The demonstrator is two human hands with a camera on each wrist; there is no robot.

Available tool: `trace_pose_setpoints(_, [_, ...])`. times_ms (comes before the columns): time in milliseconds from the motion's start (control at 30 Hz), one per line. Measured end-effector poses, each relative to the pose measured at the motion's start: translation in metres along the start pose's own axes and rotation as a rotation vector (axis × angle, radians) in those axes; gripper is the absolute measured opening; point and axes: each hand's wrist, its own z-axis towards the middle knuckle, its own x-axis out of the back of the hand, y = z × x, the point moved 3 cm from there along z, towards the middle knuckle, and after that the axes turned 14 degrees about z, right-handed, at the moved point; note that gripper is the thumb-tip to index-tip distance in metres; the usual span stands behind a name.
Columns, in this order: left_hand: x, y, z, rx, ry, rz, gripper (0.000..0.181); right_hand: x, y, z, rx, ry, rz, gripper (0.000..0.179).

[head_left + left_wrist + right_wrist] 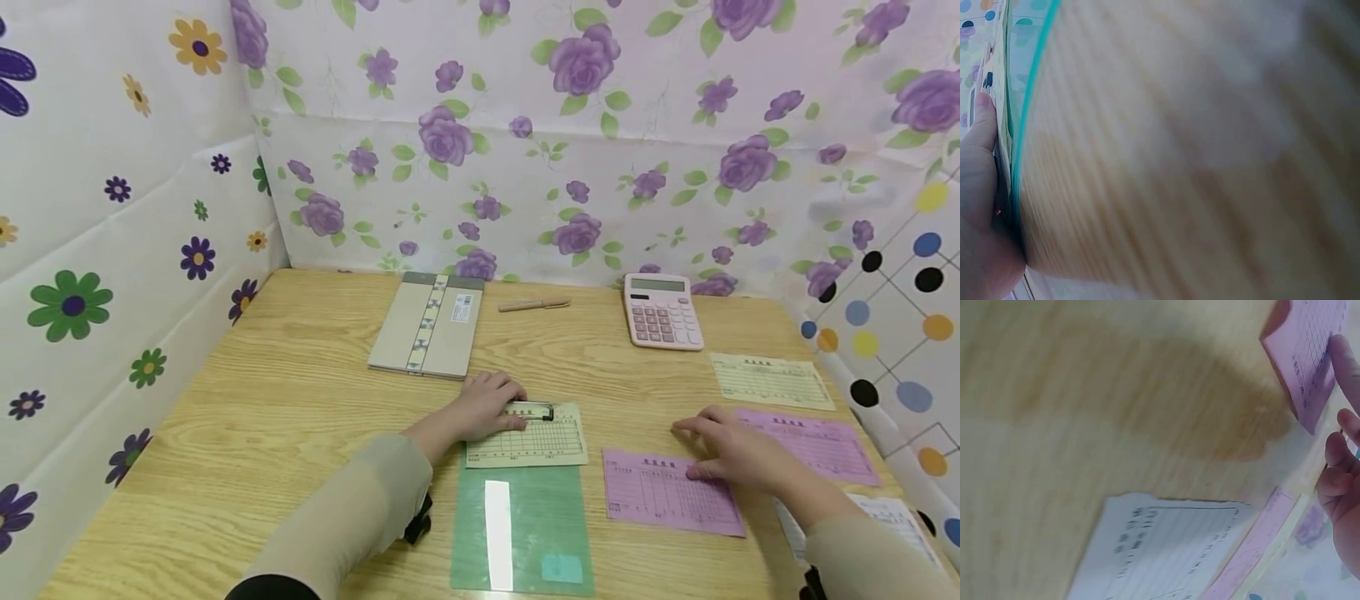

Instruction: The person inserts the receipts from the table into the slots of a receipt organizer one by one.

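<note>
A green translucent clipboard lies on the table with a pale yellow printed slip under its metal clip. My left hand rests over the upper left of the clipboard, its thumb lying on the slip beside the clip. In the left wrist view the board's green edge runs along that hand. My right hand is over a pink printed slip, thumb touching its upper right part and fingers stretched out above the table. The right wrist view shows one corner of this pink slip lifted.
Another pink slip, a yellow slip and a white printed slip lie along the right side. At the back are a beige-grey folder, a pen and a pink calculator. Flowered cloth hangs behind the table.
</note>
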Motion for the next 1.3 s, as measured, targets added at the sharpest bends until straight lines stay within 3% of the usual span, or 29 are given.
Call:
trace_pose_setpoints(100, [-0.001,0.000,0.001,-0.002,0.000,0.005,0.047,0.003,-0.001,0.000,0.002,0.017,-0.006,0.070])
trace_pose_setpoints(300, [-0.001,0.000,0.002,0.002,-0.003,0.005,0.048,0.007,-0.002,-0.014,-0.077,-0.017,0.064,0.065])
trace_pose_setpoints(533, [0.001,0.000,0.001,0.003,-0.009,0.001,0.048,-0.007,0.015,-0.033,-0.155,-0.027,0.137,0.053])
trace_pose_setpoints(800, [0.000,0.000,0.001,0.014,-0.012,0.005,0.049,-0.011,0.018,-0.040,-0.138,0.006,0.188,0.058])
trace_pose_setpoints(1100, [-0.002,-0.001,0.002,0.011,-0.006,0.007,0.049,-0.012,0.015,-0.042,-0.109,0.013,0.119,0.047])
trace_pose_setpoints(1300, [-0.002,-0.002,0.003,0.006,-0.004,0.006,0.049,-0.008,0.012,-0.041,-0.121,0.018,0.118,0.050])
